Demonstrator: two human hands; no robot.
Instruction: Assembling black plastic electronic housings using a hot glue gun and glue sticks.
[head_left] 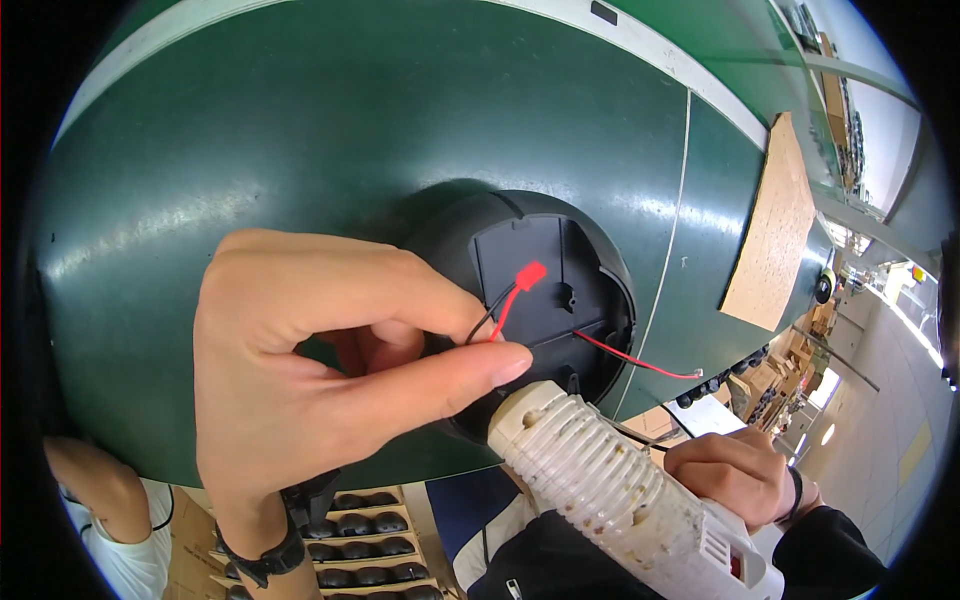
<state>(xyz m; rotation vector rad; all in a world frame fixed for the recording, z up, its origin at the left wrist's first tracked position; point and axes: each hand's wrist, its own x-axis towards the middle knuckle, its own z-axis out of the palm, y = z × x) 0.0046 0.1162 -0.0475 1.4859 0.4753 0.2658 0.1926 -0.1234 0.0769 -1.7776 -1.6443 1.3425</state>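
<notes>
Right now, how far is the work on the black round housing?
The black housing lies open side up on the green table, its wires out. The left hand pinches the red and black wires; the right hand holds the glue gun at the rim. No glue is visible yet inside.

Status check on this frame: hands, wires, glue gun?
Left hand pinches red and black wires at black round housing. Right hand grips white glue gun, nozzle at housing's lower edge. Nothing blocking.
</notes>
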